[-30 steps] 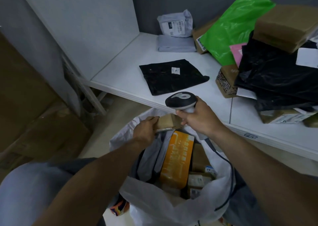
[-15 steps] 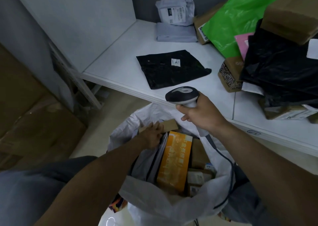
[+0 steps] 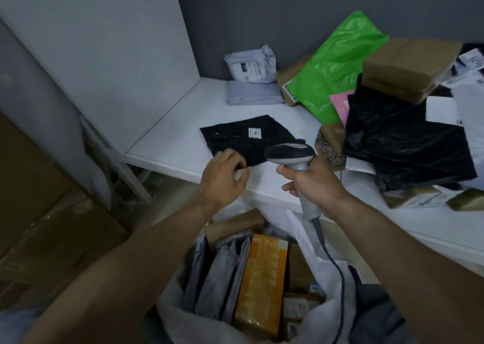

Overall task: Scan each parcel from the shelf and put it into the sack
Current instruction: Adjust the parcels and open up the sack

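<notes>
Black flat parcel [image 3: 248, 139] lies on shelf [image 3: 183, 144], near the front edge. Left hand [image 3: 222, 178] at its near corner, fingers loosely curled, gripping nothing. Right hand [image 3: 311, 184] clenched round scanner [image 3: 289, 153]. Sack [image 3: 172, 317] below, packed with parcels.

A white shelf [image 3: 178, 136] carries the parcels, and a flat black parcel [image 3: 235, 139] lies by itself near the shelf's front edge. Taking that parcel as the dial's centre, a folded grey mailer [image 3: 252, 96] lies at 12 o'clock at the back, and a brown box [image 3: 284, 87] at 1 o'clock. A small patterned box [image 3: 327, 147] stands at 3 o'clock, touching a heap of black bags [image 3: 406, 139] further right, with taped cartons [image 3: 416, 198] at 4 o'clock.
</notes>
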